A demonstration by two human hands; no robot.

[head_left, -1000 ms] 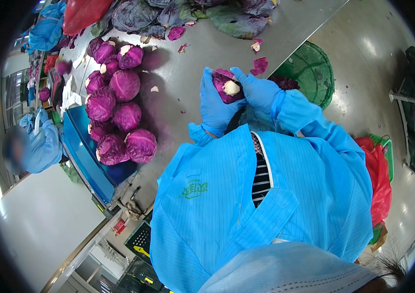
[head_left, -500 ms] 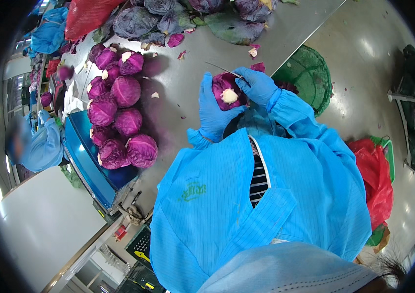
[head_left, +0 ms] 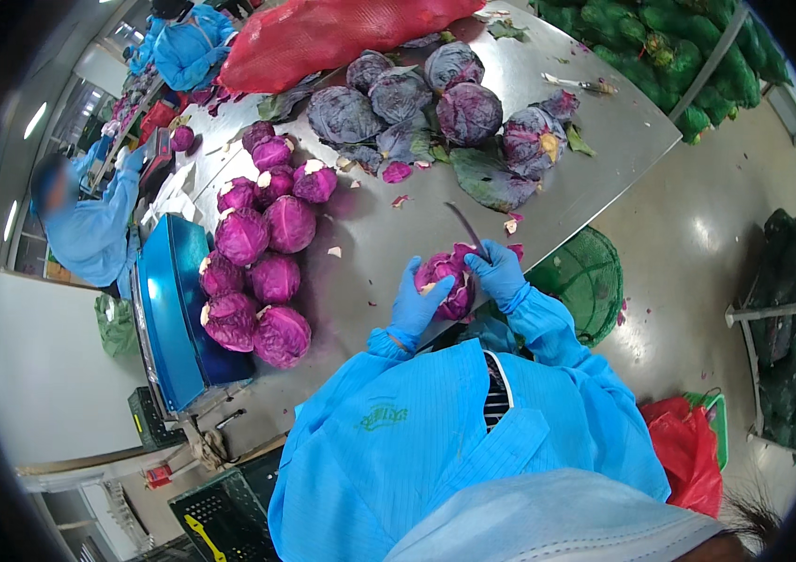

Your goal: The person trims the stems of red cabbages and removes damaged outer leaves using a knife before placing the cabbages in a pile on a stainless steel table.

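Note:
In front of my chest, a red cabbage (head_left: pixel 457 292) is held just over the near edge of the metal table. My left hand (head_left: pixel 411 302), in a blue glove, curls round its left side with the thumb across the front. A loosened purple leaf sticks up at its top. My right hand (head_left: pixel 499 273), gloved as well, grips a knife (head_left: pixel 466 228) at the cabbage's right side. The thin blade points up and away to the left; its handle is hidden in my fingers.
Trimmed red cabbages (head_left: pixel 290 225) stand grouped at left, beside a blue metal tray (head_left: pixel 168 300). Untrimmed cabbages (head_left: pixel 343 114) and a red mesh sack (head_left: pixel 342 37) lie at the back. Another knife (head_left: pixel 580 84) rests at far right. A green mesh basket (head_left: pixel 595 281) stands right of the table edge.
The head view has tilted up, showing more of the far table. The cabbage has turned, so its pale cut stem barely shows. The knife blade points more steeply away from me.

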